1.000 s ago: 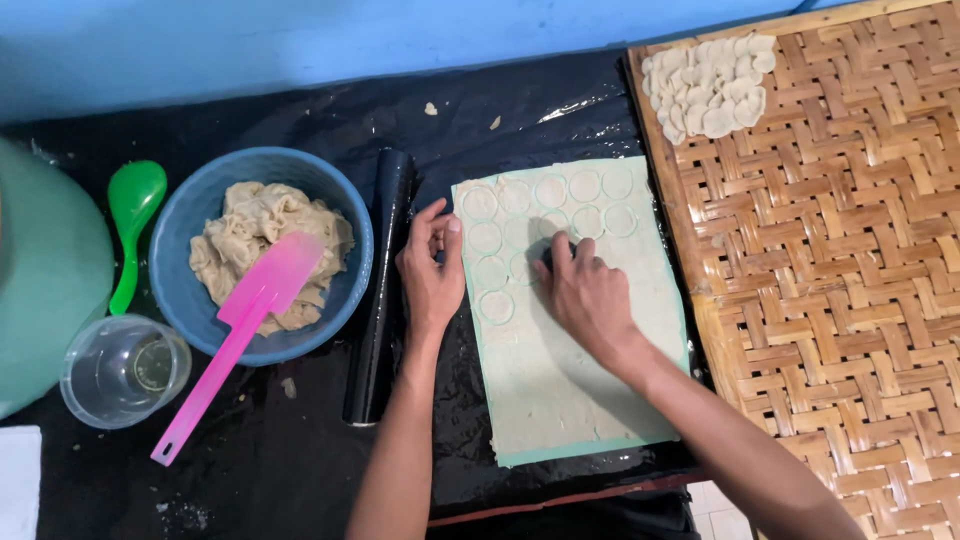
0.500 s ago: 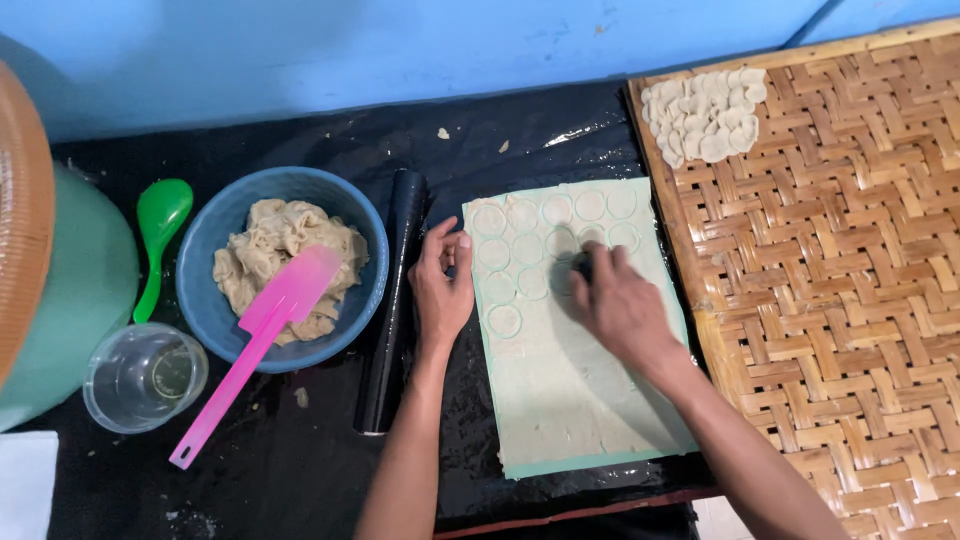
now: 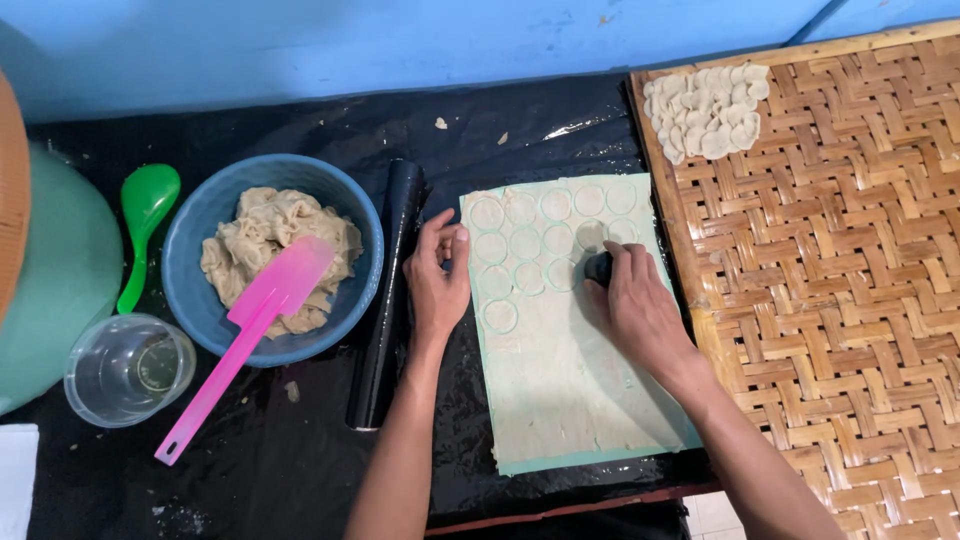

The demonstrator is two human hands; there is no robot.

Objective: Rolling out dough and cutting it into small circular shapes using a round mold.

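Item: circle-cutting on rolled dough, recorded mid-press. Your right hand [image 3: 640, 310] was closed over a small dark round cutter [image 3: 598, 267], fingers curled on top, bearing it down into the pale dough sheet [image 3: 570, 390] at the right end of the 3rd row of marks. Your left hand [image 3: 438, 280] lay at the sheet's left edge, fingers loosely bent with the tips touching the dough, gripping nothing. The sheet lay on a green mat [image 3: 560, 462] on the black-covered table [image 3: 290, 470], with about 13 rings stamped across its far part and the near part unmarked. Judged step: stamping, not lifting out. The next press called for a spot just beside the last ring, without overlap, the sheet held flat. Also present: black rolling pin [image 3: 385, 310] just left of the mat; blue bowl [image 3: 200, 220] of scraps with a pink spatula [image 3: 250, 340]; green spoon [image 3: 145, 210]; clear cup [image 3: 128, 368]; woven tray [image 3: 850, 300] bearing a heap of cut rounds [image 3: 705, 108] at its far corner.
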